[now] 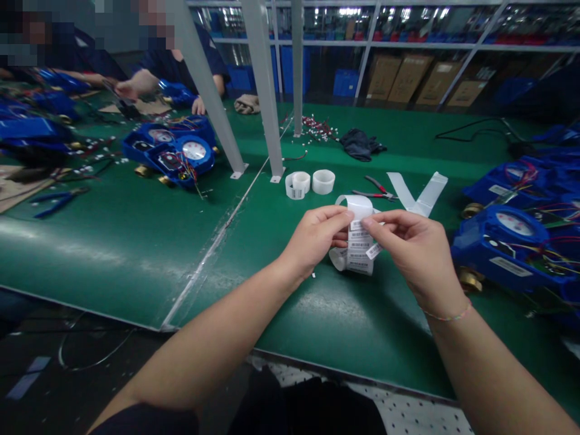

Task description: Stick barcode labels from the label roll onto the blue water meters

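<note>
A curling strip of white barcode labels [360, 251] hangs between my hands above the green table. My left hand [319, 235] pinches the strip's left edge near the top, thumb in front and fingers behind. At the right edge, my right hand [408, 241] has thumb and forefinger closed at the strip. A small barcode label [374, 251] sticks out just below those right fingertips, seemingly coming off the strip; whether the fingers grip it or the strip is hard to see. Behind the hands stand two rolls of white labels, a left one [296, 185] and a right one [323, 182].
Red-handled pliers [378, 192] and pale backing strips [419, 196] lie beyond my right hand. Blue meters with brass fittings [502, 241] crowd the right side; another blue meter [170, 151] sits left past grey posts [263, 90]. Co-workers' hands [136, 84] work at far left.
</note>
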A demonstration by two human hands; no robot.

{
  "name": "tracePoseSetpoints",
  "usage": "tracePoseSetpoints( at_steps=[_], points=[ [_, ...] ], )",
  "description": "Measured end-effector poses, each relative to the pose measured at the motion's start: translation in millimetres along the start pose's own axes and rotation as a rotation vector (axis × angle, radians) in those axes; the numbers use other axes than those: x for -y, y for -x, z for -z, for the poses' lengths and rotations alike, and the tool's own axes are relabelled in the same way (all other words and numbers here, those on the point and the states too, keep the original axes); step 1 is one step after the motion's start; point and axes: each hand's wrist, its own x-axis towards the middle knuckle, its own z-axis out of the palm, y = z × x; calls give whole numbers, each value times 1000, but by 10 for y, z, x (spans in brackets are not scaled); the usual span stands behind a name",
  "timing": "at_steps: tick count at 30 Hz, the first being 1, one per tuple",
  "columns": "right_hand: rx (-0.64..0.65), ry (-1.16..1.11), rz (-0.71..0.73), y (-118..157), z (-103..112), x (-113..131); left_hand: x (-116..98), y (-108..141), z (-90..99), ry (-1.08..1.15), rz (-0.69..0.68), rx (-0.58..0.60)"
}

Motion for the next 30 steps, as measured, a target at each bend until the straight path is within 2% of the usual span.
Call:
tracePoseSetpoints(
  at_steps=[4, 10, 15, 21, 30],
  points=[
    [-27, 113, 77, 21, -21, 16, 20, 15, 6, -68, -79, 53],
    [-24, 179, 81, 18, -10, 14, 52, 0, -2, -84, -87, 50],
    [6, 49, -13, -70, 96, 10, 32, -8, -11, -88, -90, 22],
    [130, -51, -140, -110, 134, -37, 26, 4, -26, -91, -119, 29],
    [106, -64, -169, -82, 81, -13, 69, 6, -33, -80, -109, 9]
  ],
)
